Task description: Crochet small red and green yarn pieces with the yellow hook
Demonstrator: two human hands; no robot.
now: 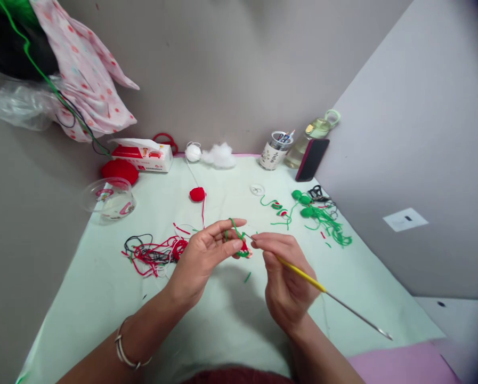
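Between the thumb and fingers of my left hand (pixel 207 256) is a small red and green crochet piece (pixel 243 250), partly covered by the fingertips. A strand of green yarn (pixel 233 224) loops over my left index finger. My right hand (pixel 286 277) grips a crochet hook (pixel 302 274) with a yellow handle like a pen. Its thin tip reaches the top of the crochet piece; the other metal end points down to the right. Under my hands, a short green yarn snippet (pixel 247 277) lies on the pale green cloth (pixel 223 330).
Tangled red, black and white yarn (pixel 154 256) lies left. Farther back are a red yarn ball (pixel 197 194), clear plastic tub (pixel 116 200), tissue box (pixel 143 156) and white stuffing (pixel 220 156). Green yarn (pixel 330 224), a pen jar (pixel 274 152), bottle (pixel 302 144) and phone (pixel 312 160) stand or lie right.
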